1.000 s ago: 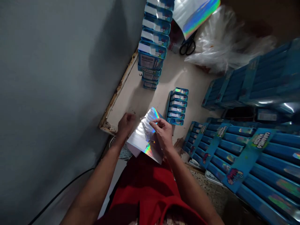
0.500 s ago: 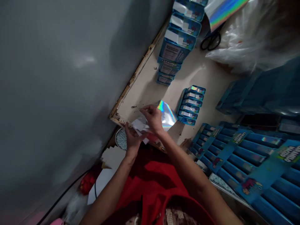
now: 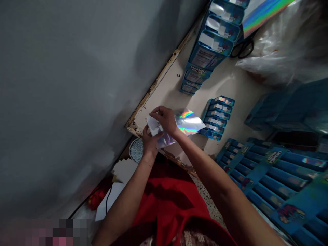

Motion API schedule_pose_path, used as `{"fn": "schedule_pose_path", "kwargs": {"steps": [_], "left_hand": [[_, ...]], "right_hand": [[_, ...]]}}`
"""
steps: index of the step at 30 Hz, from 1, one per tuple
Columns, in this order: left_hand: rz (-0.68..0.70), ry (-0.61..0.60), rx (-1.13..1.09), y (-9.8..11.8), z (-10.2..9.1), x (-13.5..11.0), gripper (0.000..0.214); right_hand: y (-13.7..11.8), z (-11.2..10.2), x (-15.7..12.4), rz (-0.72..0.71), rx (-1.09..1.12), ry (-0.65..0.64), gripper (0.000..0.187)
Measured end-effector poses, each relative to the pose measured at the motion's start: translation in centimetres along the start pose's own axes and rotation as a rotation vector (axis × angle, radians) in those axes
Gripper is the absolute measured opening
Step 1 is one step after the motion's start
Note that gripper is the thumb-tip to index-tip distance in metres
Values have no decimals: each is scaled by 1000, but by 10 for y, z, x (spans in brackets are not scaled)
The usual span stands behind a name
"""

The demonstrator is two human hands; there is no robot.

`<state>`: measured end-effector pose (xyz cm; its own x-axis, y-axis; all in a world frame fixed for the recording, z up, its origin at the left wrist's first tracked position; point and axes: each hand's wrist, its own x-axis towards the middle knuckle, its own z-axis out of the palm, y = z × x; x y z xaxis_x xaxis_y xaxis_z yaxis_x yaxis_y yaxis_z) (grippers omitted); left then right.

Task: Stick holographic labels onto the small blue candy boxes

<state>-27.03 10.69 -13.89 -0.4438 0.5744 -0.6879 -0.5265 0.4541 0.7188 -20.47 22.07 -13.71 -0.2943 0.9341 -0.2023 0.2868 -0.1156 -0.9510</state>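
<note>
A shiny holographic sheet with rainbow streaks lies over the near corner of the white table. My left hand is closed on its near left edge, thumb on top. Across the sheet, my right hand pinches at the upper left corner, thumb and forefinger together. A paler, whitish part of the sheet shows between my hands; whether it is a separate layer I cannot tell. The sheet's right tip reaches toward a short row of small blue boxes.
Blue boxes marked "Caramelo Macizo" stand in a row at the back. Black-handled scissors, another holographic sheet and clear plastic lie beyond. Packed blue boxes fill the right. A grey wall borders the left.
The sheet has turned flatter, showing more of its shiny face and whitish left end. My left hand has moved up along its edge. The whole view has shifted slightly.
</note>
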Motion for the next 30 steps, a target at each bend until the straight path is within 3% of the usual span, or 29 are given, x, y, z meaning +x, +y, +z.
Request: {"fn": "schedule_pose_path", "kwargs": {"steps": [3, 5, 10, 16, 23, 26, 28, 30], "left_hand": [[-28, -77, 18, 2, -6, 1, 50], [-58, -100, 65, 7, -12, -1, 42], [-178, -102, 113, 18, -19, -5, 46], [-229, -128, 55, 19, -24, -4, 50], [-227, -144, 109, 15, -25, 3, 50], [-284, -152, 160, 2, -31, -4, 48], [-335, -169, 191, -8, -38, -7, 45], [-302, -172, 196, -13, -44, -2, 45]], "right_hand": [[4, -5, 10, -63, -113, -8, 18], [7, -5, 16, -98, -170, -37, 19], [16, 7, 20, -125, -248, -154, 17], [22, 13, 21, -79, -331, -90, 15], [31, 20, 17, -145, -336, -57, 12], [28, 10, 34, -129, -304, 24, 16], [24, -6, 57, -112, -251, 160, 21], [17, -25, 81, -114, -164, 237, 24]]}}
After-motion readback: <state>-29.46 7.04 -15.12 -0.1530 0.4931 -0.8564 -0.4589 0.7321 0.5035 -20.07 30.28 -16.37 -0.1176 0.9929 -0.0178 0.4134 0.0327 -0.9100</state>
